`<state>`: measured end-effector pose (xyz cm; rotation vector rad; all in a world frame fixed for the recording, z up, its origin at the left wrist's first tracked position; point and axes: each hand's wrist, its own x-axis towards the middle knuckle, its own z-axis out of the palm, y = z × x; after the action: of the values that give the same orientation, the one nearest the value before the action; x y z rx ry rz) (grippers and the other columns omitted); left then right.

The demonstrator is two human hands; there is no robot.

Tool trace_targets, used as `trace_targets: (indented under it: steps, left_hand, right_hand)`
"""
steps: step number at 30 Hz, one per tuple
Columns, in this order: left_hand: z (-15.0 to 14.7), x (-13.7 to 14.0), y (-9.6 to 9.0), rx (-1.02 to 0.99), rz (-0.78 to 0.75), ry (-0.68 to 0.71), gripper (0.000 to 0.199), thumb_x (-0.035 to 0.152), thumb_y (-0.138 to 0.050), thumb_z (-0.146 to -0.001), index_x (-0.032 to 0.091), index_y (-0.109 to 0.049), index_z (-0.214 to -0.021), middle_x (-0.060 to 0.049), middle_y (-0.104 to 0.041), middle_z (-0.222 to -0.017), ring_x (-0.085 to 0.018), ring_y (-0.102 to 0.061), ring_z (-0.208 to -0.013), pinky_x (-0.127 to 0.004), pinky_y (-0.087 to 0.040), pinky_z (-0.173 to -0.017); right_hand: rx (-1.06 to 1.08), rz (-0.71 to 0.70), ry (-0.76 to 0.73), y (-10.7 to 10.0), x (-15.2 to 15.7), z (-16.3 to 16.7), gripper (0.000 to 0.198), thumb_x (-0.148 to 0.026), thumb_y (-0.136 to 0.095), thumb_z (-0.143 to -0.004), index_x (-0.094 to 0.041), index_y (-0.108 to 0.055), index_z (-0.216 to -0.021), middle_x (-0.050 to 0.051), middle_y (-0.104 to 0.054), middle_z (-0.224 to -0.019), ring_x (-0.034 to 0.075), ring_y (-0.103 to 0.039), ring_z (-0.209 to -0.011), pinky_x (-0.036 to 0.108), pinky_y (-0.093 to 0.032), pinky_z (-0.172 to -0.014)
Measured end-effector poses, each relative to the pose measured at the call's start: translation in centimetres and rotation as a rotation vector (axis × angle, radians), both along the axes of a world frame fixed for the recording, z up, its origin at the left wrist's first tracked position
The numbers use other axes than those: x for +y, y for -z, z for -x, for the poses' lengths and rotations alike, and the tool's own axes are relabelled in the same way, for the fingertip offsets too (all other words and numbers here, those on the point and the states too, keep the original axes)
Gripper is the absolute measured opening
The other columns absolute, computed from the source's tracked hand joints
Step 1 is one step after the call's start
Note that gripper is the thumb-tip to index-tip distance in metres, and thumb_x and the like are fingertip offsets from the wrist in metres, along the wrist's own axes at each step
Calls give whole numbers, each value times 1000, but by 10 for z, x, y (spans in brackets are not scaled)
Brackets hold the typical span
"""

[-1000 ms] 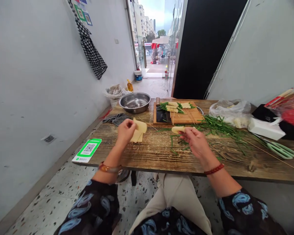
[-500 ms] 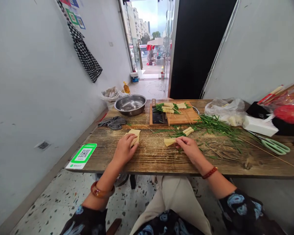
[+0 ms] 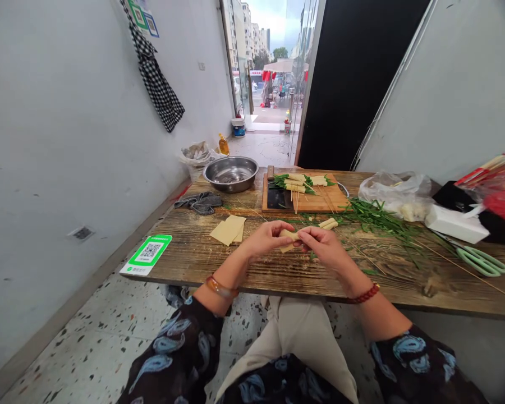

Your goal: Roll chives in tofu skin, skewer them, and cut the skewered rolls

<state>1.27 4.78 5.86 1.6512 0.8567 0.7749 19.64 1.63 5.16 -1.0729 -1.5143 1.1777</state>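
Observation:
Close together over the middle of the table, my left hand (image 3: 266, 238) and my right hand (image 3: 325, 247) both pinch a pale yellow tofu sheet (image 3: 290, 234). It looks curled or folded between the fingertips, which partly hide it; whether greens are inside I cannot tell. Left of my hands lie a few flat square tofu sheets (image 3: 227, 230), overlapping. Just behind my right hand rest finished-looking tofu rolls (image 3: 328, 224). More rolls with green ends (image 3: 295, 187), on thin skewers, sit on the wooden cutting board (image 3: 340, 203).
A cleaver (image 3: 278, 197) lies on the board. A steel basin (image 3: 231, 175) and grey cloth (image 3: 200, 202) are at the back left. Loose chives (image 3: 379, 217), a plastic bag (image 3: 395, 188), a white box (image 3: 457, 223) and green-handled scissors (image 3: 483, 261) spread to the right. A QR-code card (image 3: 147, 254) lies front left.
My left hand has left the flat tofu sheets and moved right to join my right hand on the held sheet. The view has shifted slightly left.

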Motion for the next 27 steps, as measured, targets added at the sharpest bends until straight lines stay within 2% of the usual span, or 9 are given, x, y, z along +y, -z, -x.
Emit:
trace_targets:
  steps: [2, 5, 8, 11, 14, 18, 22, 24, 27]
  left_hand:
    - [-3, 5, -7, 61, -130, -72, 20, 27, -65, -76, 12, -63, -89, 1, -59, -71, -10, -53, -63, -22, -40, -60]
    - [-4, 4, -10, 238, -501, -190, 3, 15, -61, -76, 15, -64, -77, 0, -60, -75, -12, -55, -72, -24, -41, -67]
    - [3, -9, 9, 456, -743, -112, 8, 11, -59, -78, 16, -64, -76, -2, -61, -80, -15, -56, -80, -27, -41, -73]
    - [15, -30, 38, 580, -770, -21, 10, 14, -57, -83, 18, -65, -79, -4, -63, -84, -17, -57, -83, -30, -41, -77]
    - [26, -48, 55, 573, -754, -30, 14, 15, -51, -87, 18, -65, -86, -6, -65, -94, -17, -58, -89, -32, -43, -82]
    - [29, -59, 59, 564, -753, -115, 17, 16, -48, -89, 17, -65, -88, -8, -65, -100, -18, -60, -93, -33, -46, -83]
    - [25, -62, 57, 514, -794, -168, 18, 16, -46, -90, 17, -64, -91, -10, -64, -108, -19, -59, -100, -33, -49, -87]
    - [24, -57, 58, 495, -829, -171, 17, 15, -46, -90, 17, -63, -93, -9, -66, -104, -18, -60, -98, -33, -49, -86]
    - [14, -43, 62, 465, -849, -166, 15, 17, -48, -90, 18, -62, -92, -7, -67, -97, -18, -62, -92, -31, -51, -82]
  right_hand:
    - [-105, -174, 21, -1, 6, -4, 28, -44, -56, -85, -18, -68, -83, 4, -71, -80, 16, -64, -74, 29, -51, -66]
    - [-261, -438, 24, 4, 8, -12, 21, -34, -53, -89, -20, -70, -88, 6, -71, -98, 18, -64, -92, 34, -49, -84]
    - [-481, -529, -40, 21, -3, -22, 19, -28, -52, -90, -22, -71, -89, 6, -69, -105, 19, -63, -98, 35, -49, -88]
    - [-709, -534, -76, 42, -20, -30, 21, -24, -50, -92, -22, -71, -90, 6, -69, -106, 20, -62, -97, 37, -49, -87]
    - [-772, -552, -71, 53, -32, -30, 22, -22, -48, -93, -21, -69, -97, 7, -68, -107, 20, -62, -98, 38, -49, -88]
    - [-763, -589, -85, 48, -36, -13, 26, -20, -47, -93, -21, -63, -114, 8, -65, -113, 20, -59, -104, 38, -47, -91]
    - [-811, -654, -175, 36, -34, 5, 29, -21, -53, -90, -23, -59, -119, 7, -62, -121, 20, -54, -113, 36, -43, -95]
    - [-874, -679, -214, 34, -29, 4, 29, -27, -55, -90, -23, -59, -118, 6, -62, -123, 20, -51, -116, 37, -41, -96]
    - [-962, -672, -149, 34, -24, -10, 27, -32, -52, -92, -25, -60, -117, 3, -63, -123, 21, -49, -118, 40, -37, -98]
